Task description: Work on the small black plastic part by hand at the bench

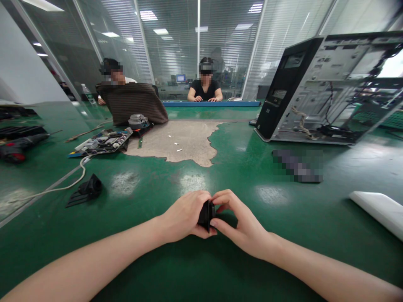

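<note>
Between my two hands, just above the green tabletop (151, 264), is a small black part (205, 216), with a flat plate edge facing right. My left hand (187, 214) wraps round it from the left, thumb and fingers closed on it. From the other side my right hand (241, 222) pinches its right face between thumb and fingertips. The fingers hide most of the part, so its exact kind does not show. Farther left lies a black plastic piece (90, 188) with a round opening and a slotted base.
An opened computer case (292, 90) stands at the right, near a blurred-out item (297, 165) and a white object (378, 207). A circuit board (102, 141), a cable (82, 170) and a power drill (23, 144) lie left. Two people sit beyond, one behind a brown-covered object (134, 102).
</note>
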### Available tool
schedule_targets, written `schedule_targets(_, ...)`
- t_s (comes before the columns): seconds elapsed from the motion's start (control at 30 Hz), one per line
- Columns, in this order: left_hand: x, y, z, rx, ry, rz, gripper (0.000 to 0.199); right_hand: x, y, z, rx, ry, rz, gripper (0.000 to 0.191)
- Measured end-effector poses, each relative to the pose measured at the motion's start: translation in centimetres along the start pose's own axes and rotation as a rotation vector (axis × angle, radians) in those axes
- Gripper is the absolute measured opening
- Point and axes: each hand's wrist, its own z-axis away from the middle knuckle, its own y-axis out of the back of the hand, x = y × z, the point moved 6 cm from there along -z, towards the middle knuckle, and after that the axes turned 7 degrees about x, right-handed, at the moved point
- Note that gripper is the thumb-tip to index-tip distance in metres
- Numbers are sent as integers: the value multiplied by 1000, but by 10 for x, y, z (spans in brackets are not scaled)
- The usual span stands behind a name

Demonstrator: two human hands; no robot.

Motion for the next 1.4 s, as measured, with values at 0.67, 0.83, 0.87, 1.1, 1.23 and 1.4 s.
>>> schedule_targets(0.67, -3, 1, 2, -12, 42, 5, 62, 19, -10, 1, -40, -406, -432, 25)
schedule_targets(0.83, -3, -1, 3, -4, 16, -10, 62, 25, -15, -3, -32, -511, -518, 31)
schedule_targets(0.87, -3, -1, 3, 1, 5, -20, 62, 25, -17, -4, -58, -525, -508, 30)
schedule_targets(1.1, 1, -2, 4, 39, -53, -62, 61, 11, -8, -2, 7, -323, -157, 17)
schedule_targets(1.23, 2, -1, 3, 6, -35, -40, 56, -4, -5, 2, 2, -73, 103, 21)
schedule_targets(1.4, -3, 0, 3, -14, 42, 11, 58, -22, -6, 7, -15, 131, 196, 17)
